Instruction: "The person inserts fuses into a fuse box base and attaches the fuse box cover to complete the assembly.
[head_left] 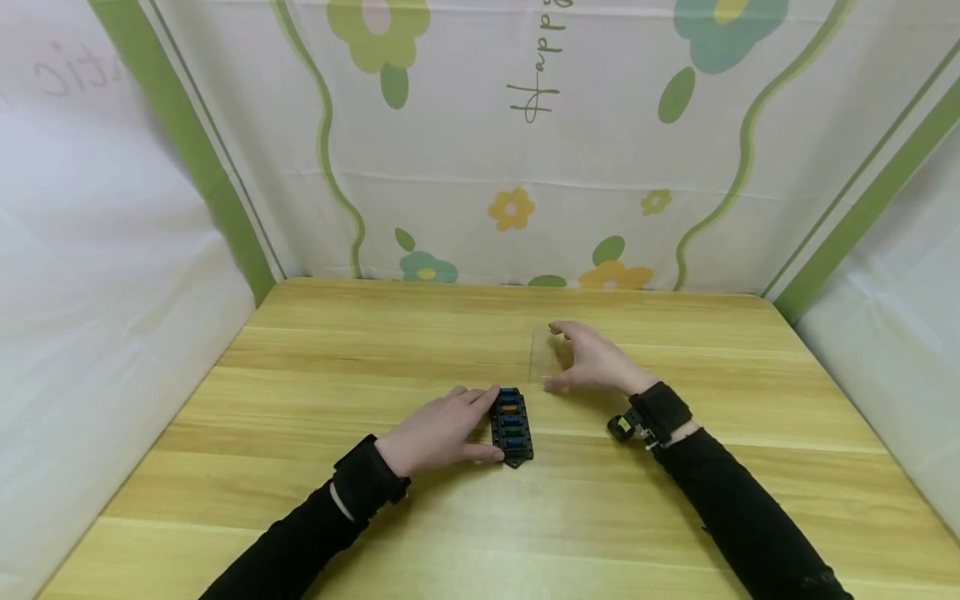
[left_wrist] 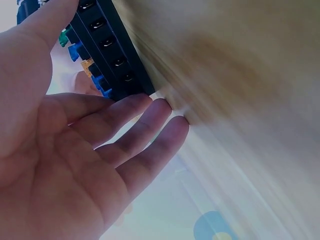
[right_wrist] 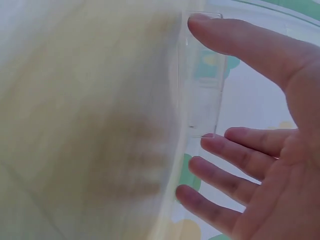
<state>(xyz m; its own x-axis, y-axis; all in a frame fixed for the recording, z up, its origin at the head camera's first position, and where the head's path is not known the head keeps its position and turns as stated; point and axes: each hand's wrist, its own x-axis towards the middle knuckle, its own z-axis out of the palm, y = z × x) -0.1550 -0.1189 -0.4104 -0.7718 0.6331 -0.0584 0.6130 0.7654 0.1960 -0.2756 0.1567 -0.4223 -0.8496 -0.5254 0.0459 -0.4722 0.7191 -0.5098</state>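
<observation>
A black fuse box (head_left: 512, 429) with a row of blue, orange and green fuses lies on the table. My left hand (head_left: 442, 429) holds it by its two ends, thumb at the near end and fingers at the far end. In the left wrist view the slotted side of the fuse box (left_wrist: 112, 47) faces the camera. Just beyond and to the right is a clear plastic cover (head_left: 542, 357). My right hand (head_left: 600, 362) spans this cover, thumb and index fingertip at its opposite ends. The right wrist view shows the cover (right_wrist: 204, 95) between them, other fingers spread below.
The wooden table (head_left: 337, 333) carries these things. A white curtain (head_left: 450, 142) with flowers and green stripes hangs behind its far edge, and white cloth walls (head_left: 112, 250) flank both sides. Each wrist wears a black strap (head_left: 367, 477).
</observation>
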